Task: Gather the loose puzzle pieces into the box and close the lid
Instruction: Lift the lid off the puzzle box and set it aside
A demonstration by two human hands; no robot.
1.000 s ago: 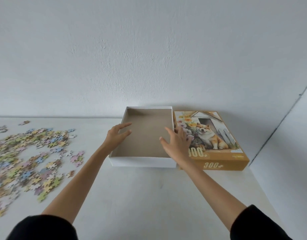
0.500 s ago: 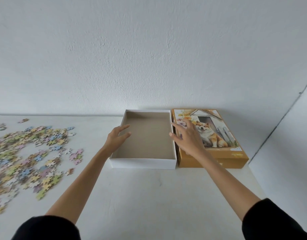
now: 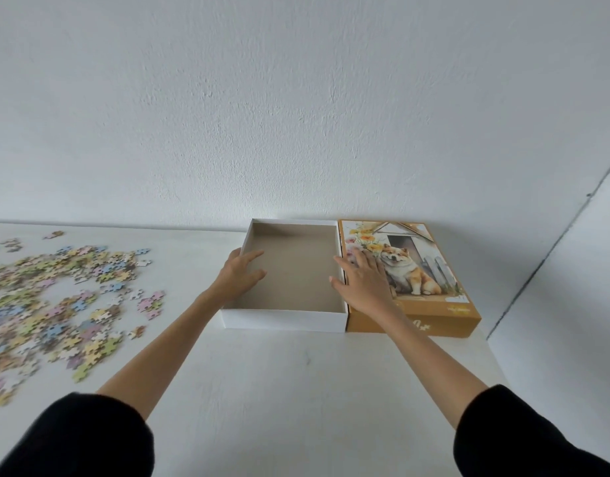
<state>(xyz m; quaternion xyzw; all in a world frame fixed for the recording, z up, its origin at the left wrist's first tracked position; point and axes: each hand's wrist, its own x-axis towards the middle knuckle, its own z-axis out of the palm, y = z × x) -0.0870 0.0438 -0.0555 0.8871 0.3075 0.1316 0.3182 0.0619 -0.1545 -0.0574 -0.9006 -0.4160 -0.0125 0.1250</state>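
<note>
An empty white box (image 3: 286, 321) with a brown cardboard floor stands on the white table near the back wall. Its orange lid (image 3: 431, 315), printed with a dog picture, lies flat and touches the box's right side. My left hand (image 3: 239, 275) rests on the box's left wall, fingers straight and reaching over the inside. My right hand (image 3: 363, 282) lies flat on the lid's left part, its thumb over the box's right wall. Loose pastel puzzle pieces (image 3: 59, 301) are spread over the table's left side.
The white table (image 3: 279, 380) meets a white wall at the back. A second white wall (image 3: 565, 304) closes off the right, just beyond the lid. Bare table lies between the pieces and the box and in front of the box.
The box and lid have slid slightly away, toward the wall. My right hand moved from the box's right wall onto the lid. My left hand stayed on the left wall.
</note>
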